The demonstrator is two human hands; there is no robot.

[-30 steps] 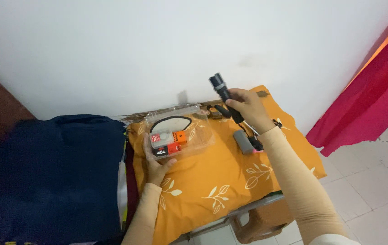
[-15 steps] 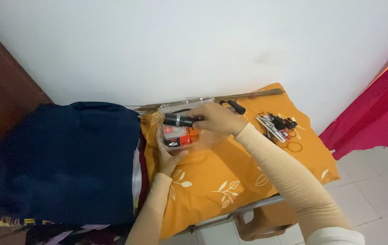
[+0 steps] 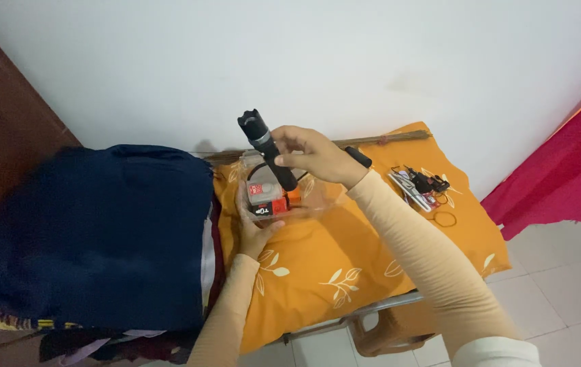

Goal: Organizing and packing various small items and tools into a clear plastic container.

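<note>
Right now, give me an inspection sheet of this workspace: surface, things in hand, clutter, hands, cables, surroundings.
Surface: orange pillow with a white leaf print, on a low stand.
Things in hand: black flashlight, tilted, head up; clear plastic case with red and orange contents.
Clutter: small dark items and a ring on the pillow's right side.
Hands: right hand has its grip on the flashlight; left hand steadies the case.
Cables: a black loop inside the case.
Surroundings: white wall, dark blue cloth, red curtain, tiled floor.
</note>
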